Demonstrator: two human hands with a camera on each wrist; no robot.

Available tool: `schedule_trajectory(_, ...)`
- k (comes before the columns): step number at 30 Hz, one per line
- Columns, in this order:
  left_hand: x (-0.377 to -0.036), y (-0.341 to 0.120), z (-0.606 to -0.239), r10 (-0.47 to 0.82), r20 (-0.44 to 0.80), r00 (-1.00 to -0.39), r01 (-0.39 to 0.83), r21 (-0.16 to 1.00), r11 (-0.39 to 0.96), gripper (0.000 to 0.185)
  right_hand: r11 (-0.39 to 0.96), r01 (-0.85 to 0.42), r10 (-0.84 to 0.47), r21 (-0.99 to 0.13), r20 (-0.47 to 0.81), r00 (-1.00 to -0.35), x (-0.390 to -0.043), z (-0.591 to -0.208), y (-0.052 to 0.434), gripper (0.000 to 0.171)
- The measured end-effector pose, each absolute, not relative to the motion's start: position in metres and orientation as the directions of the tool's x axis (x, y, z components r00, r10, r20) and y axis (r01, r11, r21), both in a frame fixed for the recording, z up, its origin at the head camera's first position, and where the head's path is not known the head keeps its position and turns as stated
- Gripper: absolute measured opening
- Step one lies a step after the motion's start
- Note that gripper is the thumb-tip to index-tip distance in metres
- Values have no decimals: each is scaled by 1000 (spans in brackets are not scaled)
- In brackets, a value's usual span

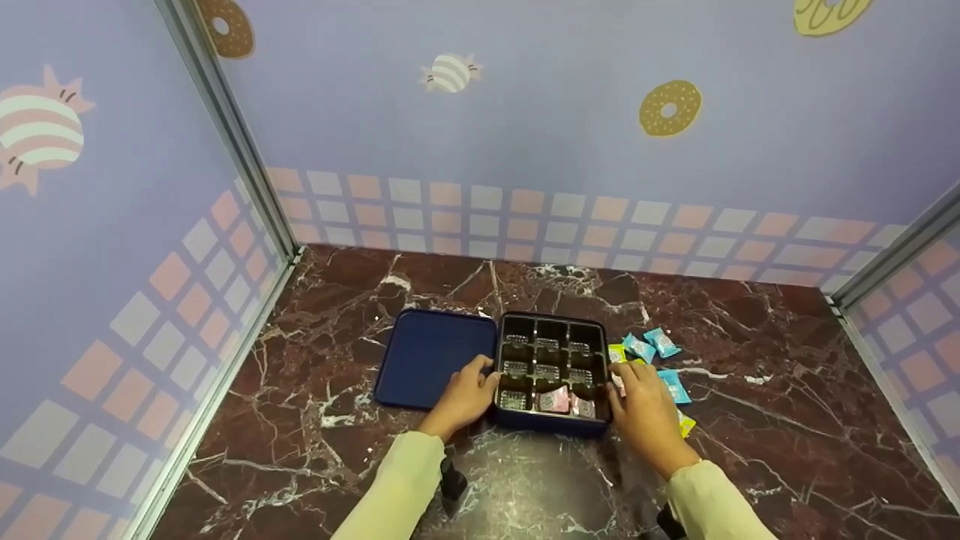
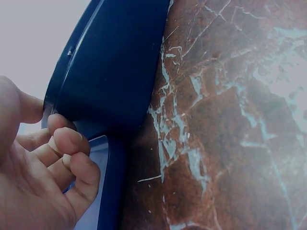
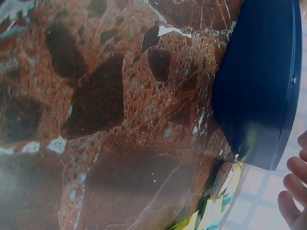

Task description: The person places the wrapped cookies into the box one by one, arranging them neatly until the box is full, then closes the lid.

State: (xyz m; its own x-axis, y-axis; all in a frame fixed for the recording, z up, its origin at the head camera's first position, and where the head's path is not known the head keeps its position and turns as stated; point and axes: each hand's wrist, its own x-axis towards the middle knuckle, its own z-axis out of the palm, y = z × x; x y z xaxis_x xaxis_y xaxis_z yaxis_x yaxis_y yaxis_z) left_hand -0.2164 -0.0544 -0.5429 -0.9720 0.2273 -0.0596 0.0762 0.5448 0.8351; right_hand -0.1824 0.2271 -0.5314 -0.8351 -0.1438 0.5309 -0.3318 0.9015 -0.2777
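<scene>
A dark box [image 1: 551, 429] with a black divided insert stands on the marbled surface. Two pink wrapped sweets [image 1: 553, 400] lie in its front row, in the middle and right compartments. My left hand [image 1: 466, 396] is at the box's left side, its thumb and fingertips against the rim in the left wrist view, fingers loosely bent. Beside the right side is my right hand [image 1: 649, 409], fingers relaxed; the right wrist view shows only its fingertips [image 3: 296, 178] near the box. Nothing shows held in it. Its palm side is hidden.
A flat blue lid [image 1: 431, 360] lies left of the box, close beside it. To the right, partly behind my right hand, are loose blue packets [image 1: 673, 385] and yellow packets [image 1: 685, 424]. Patterned walls [image 1: 525, 135] enclose the surface at the back and sides.
</scene>
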Motion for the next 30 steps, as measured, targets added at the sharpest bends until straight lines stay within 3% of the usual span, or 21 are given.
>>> schedule_trajectory(30,-217,-54,-544,222,-50,-974,78,843,533,32,919,-266,-88,-292,506,-858,-185,-544,238,25)
